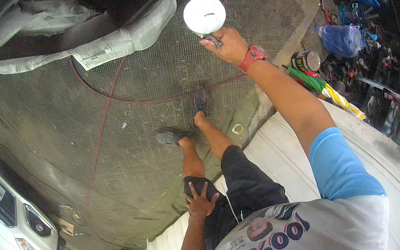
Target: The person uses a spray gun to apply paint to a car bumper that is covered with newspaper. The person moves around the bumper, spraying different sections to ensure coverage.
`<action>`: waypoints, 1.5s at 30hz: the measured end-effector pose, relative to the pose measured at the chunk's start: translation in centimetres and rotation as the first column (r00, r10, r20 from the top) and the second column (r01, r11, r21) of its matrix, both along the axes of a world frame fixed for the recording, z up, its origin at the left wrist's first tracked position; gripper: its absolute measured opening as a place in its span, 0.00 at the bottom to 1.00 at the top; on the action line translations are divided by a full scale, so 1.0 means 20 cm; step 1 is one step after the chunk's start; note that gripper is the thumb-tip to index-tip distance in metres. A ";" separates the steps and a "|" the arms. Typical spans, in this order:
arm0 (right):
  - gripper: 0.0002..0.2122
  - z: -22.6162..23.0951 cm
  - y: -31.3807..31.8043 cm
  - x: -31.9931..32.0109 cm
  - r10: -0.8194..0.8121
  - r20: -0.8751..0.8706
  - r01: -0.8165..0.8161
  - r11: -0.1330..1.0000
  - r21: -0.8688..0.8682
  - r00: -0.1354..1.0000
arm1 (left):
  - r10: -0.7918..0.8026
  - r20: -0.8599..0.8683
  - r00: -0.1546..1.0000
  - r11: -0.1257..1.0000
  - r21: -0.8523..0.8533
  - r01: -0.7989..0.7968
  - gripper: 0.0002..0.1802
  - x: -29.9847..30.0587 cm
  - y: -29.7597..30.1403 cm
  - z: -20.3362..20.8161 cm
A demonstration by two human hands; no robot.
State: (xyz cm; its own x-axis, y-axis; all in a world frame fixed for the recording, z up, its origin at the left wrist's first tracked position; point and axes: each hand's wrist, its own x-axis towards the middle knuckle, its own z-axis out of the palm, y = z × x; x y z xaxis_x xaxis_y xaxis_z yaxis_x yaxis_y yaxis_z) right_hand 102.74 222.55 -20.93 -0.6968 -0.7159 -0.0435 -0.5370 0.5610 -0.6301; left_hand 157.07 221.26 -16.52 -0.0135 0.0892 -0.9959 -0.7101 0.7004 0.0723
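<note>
My right hand, with a red watch at its wrist, reaches far forward. Its fingers are closed around the dark handle of what looks like a paint spray gun. A round white cup tops the gun and hides most of its body. Just ahead and to the left hangs newspaper masking along the lower edge of a dark, partly covered panel. My left hand rests on my left thigh, fingers spread, holding nothing.
Thin red hoses cross the textured floor mat near my feet. A white car stands at the left. Cluttered shelving at the right holds a can, a blue plastic bag and a green-and-yellow umbrella. White ribbed panels lie beneath me.
</note>
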 end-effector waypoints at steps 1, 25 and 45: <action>0.21 0.05 0.00 -0.01 -0.012 -0.003 0.012 0.998 -0.067 1.000 | 0.024 -0.012 1.000 1.000 -0.001 -0.024 0.48 -0.01 -0.01 0.02; 0.31 1.56 0.01 -0.46 -0.352 0.588 0.631 0.678 -0.377 0.729 | 0.693 -0.474 0.544 0.600 -0.039 -0.799 0.42 0.04 -0.44 0.48; 0.31 2.18 -0.65 -0.04 -0.148 0.578 0.435 0.809 -0.396 0.803 | 0.662 -0.651 0.372 0.408 -0.103 -0.907 0.39 0.40 -0.67 0.66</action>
